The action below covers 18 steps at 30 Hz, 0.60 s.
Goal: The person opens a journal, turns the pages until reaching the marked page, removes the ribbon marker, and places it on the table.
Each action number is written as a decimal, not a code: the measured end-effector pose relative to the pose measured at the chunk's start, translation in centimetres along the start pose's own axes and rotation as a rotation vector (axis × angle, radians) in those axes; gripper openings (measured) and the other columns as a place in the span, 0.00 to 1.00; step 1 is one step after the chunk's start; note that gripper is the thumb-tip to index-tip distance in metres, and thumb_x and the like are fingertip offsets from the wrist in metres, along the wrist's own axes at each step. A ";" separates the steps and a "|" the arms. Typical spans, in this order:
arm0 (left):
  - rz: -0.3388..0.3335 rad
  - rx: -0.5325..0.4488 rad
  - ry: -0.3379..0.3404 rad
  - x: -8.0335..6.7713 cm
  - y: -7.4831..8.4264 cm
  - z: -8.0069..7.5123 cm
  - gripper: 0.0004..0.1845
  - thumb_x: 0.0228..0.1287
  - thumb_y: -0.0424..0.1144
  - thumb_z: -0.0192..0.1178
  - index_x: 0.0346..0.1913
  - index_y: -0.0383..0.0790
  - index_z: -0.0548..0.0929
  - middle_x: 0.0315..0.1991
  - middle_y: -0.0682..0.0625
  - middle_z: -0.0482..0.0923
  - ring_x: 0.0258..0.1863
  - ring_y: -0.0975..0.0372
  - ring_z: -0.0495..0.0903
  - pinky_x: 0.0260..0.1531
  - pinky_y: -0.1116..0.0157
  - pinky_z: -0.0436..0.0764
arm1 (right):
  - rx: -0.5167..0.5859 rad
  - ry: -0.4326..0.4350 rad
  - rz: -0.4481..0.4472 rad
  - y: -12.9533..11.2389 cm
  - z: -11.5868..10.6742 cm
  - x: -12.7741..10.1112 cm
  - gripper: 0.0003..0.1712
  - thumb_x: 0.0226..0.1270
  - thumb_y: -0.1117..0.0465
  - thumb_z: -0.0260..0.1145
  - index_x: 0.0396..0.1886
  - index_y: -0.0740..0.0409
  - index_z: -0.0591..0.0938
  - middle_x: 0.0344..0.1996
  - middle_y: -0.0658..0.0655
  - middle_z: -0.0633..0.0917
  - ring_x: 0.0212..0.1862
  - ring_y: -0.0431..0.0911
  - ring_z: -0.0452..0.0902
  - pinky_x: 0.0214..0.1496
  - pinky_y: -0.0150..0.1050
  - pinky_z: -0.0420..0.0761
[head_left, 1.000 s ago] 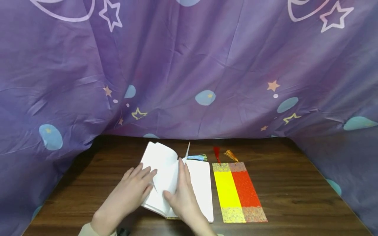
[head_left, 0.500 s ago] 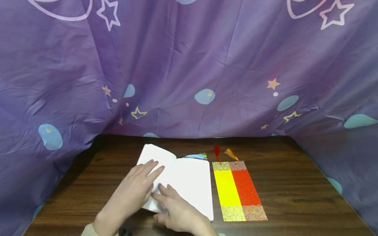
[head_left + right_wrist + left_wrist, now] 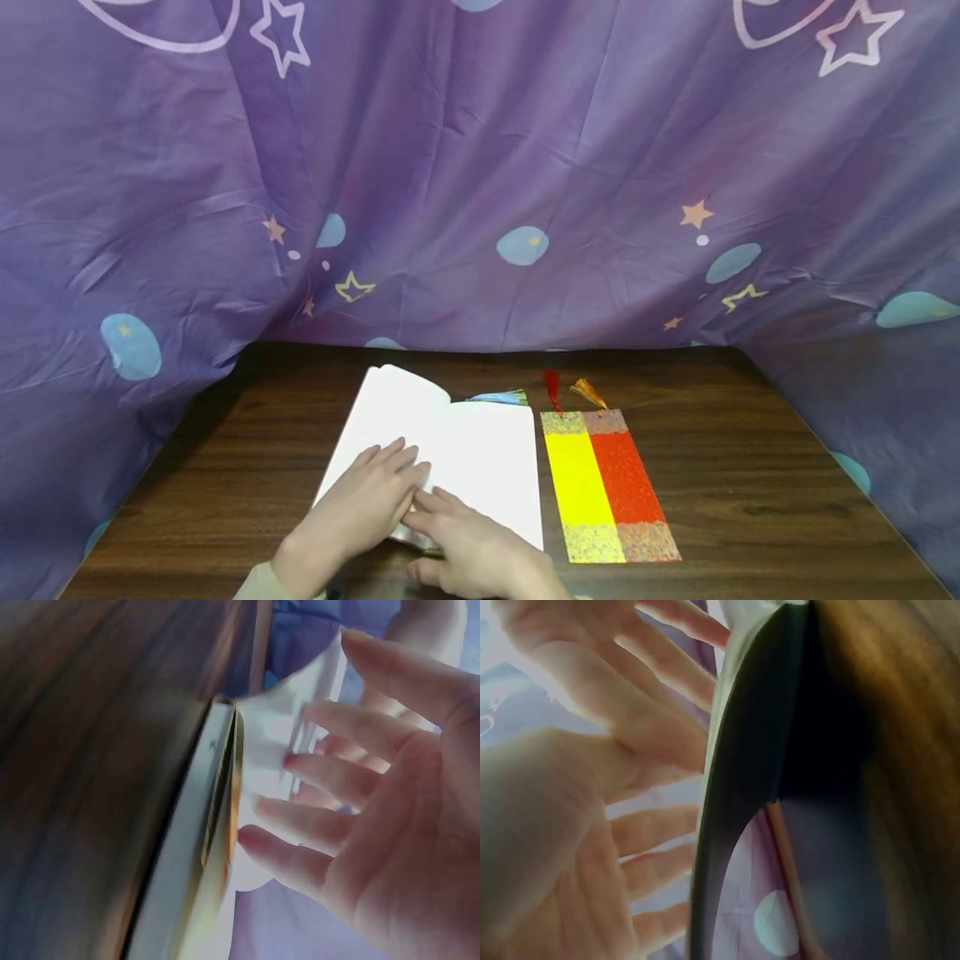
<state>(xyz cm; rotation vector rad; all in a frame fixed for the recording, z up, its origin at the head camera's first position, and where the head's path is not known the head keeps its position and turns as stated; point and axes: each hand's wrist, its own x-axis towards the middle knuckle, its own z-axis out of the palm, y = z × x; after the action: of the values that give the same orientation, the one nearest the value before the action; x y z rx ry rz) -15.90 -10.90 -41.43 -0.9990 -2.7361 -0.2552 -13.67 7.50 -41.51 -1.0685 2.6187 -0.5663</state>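
Purple star-print cloth [image 3: 480, 167] drapes behind and over sides of dark wood table [image 3: 750, 500]. White notebook [image 3: 487, 454] lies open, centre-front, pages blank; blue tassel [image 3: 498, 398] at top edge.

Yellow bookmark [image 3: 577, 483] & red bookmark [image 3: 626, 479] just beside it, not inserted.

Left hand [image 3: 360, 504], fingers straight, presses left page. Right hand [image 3: 468, 550], fingers relaxed, touches near edge.

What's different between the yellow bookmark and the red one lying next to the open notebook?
The yellow bookmark lies nearer the notebook; the red bookmark lies on its far side, away from the notebook. The yellow bookmark's tassel is dark red, the red bookmark's is orange. Both lie flat on the table, side by side, with speckled end bands.
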 end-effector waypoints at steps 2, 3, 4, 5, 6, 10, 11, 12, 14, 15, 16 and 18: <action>0.004 0.013 -0.011 0.0 0.0 0.2 0.14 0.66 0.36 0.59 0.53 0.40 0.82 0.58 0.40 0.77 0.60 0.44 0.74 0.56 0.41 0.73 | 0.005 -0.025 0.017 0.2 -0.4 -0.3 0.36 0.63 0.48 0.69 0.71 0.39 0.70 0.72 0.47 0.65 0.70 0.46 0.63 0.67 0.45 0.69; 0.007 0.013 -0.012 0.1 0.0 0.2 0.13 0.65 0.36 0.60 0.52 0.41 0.82 0.58 0.40 0.76 0.60 0.43 0.74 0.55 0.40 0.73 | 0.003 -0.033 0.017 0.4 -0.6 -0.4 0.34 0.63 0.48 0.70 0.69 0.40 0.72 0.71 0.47 0.66 0.69 0.44 0.65 0.66 0.43 0.70; 0.007 0.014 -0.015 0.1 0.0 0.2 0.13 0.66 0.36 0.60 0.52 0.42 0.81 0.58 0.40 0.76 0.59 0.42 0.74 0.55 0.39 0.73 | 0.009 -0.043 0.020 0.5 -0.8 -0.5 0.33 0.62 0.49 0.71 0.68 0.41 0.75 0.70 0.46 0.68 0.67 0.42 0.66 0.66 0.42 0.71; 0.004 0.012 -0.020 0.1 0.0 0.3 0.13 0.66 0.36 0.60 0.52 0.42 0.81 0.58 0.39 0.76 0.59 0.42 0.74 0.55 0.39 0.73 | 0.019 -0.052 0.028 0.7 -1.1 -0.6 0.31 0.61 0.50 0.71 0.66 0.42 0.77 0.69 0.46 0.70 0.66 0.42 0.68 0.65 0.42 0.71; 0.004 0.011 -0.022 0.1 0.0 0.3 0.13 0.65 0.36 0.61 0.52 0.42 0.81 0.58 0.39 0.76 0.60 0.42 0.74 0.55 0.39 0.73 | 0.025 -0.059 0.037 0.9 -1.3 -0.7 0.30 0.61 0.50 0.72 0.64 0.43 0.78 0.67 0.45 0.72 0.65 0.41 0.69 0.65 0.42 0.71; -0.029 -0.016 -0.052 0.0 0.2 0.1 0.17 0.66 0.37 0.61 0.57 0.40 0.80 0.61 0.38 0.74 0.62 0.42 0.71 0.58 0.40 0.71 | 0.013 -0.045 0.078 1.8 -1.8 -1.4 0.30 0.55 0.50 0.76 0.60 0.43 0.80 0.63 0.45 0.76 0.67 0.46 0.68 0.66 0.44 0.70; -0.037 -0.020 -0.058 0.0 0.2 0.1 0.18 0.65 0.37 0.61 0.57 0.39 0.80 0.62 0.38 0.73 0.62 0.43 0.71 0.59 0.40 0.70 | 0.001 -0.038 0.097 2.0 -1.9 -1.6 0.32 0.54 0.50 0.77 0.61 0.42 0.80 0.64 0.46 0.75 0.68 0.48 0.66 0.67 0.45 0.69; -0.045 -0.024 -0.064 -0.1 0.2 0.0 0.19 0.65 0.37 0.61 0.58 0.39 0.80 0.62 0.38 0.73 0.63 0.43 0.71 0.59 0.40 0.70 | -0.005 -0.033 0.120 2.3 -1.9 -1.8 0.34 0.52 0.50 0.78 0.62 0.42 0.79 0.65 0.47 0.75 0.69 0.50 0.64 0.68 0.47 0.68; -0.058 -0.021 -0.073 -0.1 0.3 -0.1 0.19 0.65 0.37 0.61 0.58 0.38 0.80 0.63 0.38 0.73 0.63 0.43 0.70 0.59 0.41 0.70 | -0.017 -0.025 0.164 2.8 -2.0 -2.1 0.39 0.48 0.51 0.79 0.64 0.42 0.77 0.68 0.51 0.71 0.72 0.54 0.59 0.69 0.52 0.64; -0.065 -0.019 -0.078 -0.2 0.3 -0.1 0.19 0.65 0.38 0.61 0.58 0.38 0.80 0.63 0.38 0.73 0.63 0.44 0.70 0.59 0.41 0.70 | -0.024 -0.022 0.187 3.1 -2.0 -2.3 0.41 0.47 0.51 0.80 0.65 0.41 0.76 0.70 0.52 0.69 0.72 0.56 0.58 0.70 0.54 0.63; -0.070 -0.016 -0.083 -0.2 0.3 -0.2 0.19 0.65 0.38 0.61 0.58 0.38 0.80 0.63 0.38 0.73 0.64 0.44 0.70 0.59 0.41 0.70 | -0.029 -0.018 0.205 3.3 -2.0 -2.4 0.43 0.46 0.52 0.80 0.66 0.41 0.75 0.71 0.54 0.68 0.73 0.57 0.56 0.70 0.56 0.62; -0.083 -0.017 -0.091 -0.3 0.3 -0.2 0.19 0.65 0.38 0.62 0.58 0.38 0.80 0.63 0.38 0.73 0.63 0.44 0.70 0.59 0.41 0.70 | -0.036 -0.015 0.233 3.8 -2.0 -2.6 0.47 0.44 0.53 0.81 0.68 0.41 0.73 0.73 0.57 0.64 0.73 0.59 0.54 0.69 0.60 0.60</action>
<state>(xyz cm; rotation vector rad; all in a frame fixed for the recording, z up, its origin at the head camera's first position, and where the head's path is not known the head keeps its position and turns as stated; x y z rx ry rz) -15.46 -10.95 -41.28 -0.9236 -2.8669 -0.2522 -14.93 12.42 -41.21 -0.7589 2.6990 -0.4583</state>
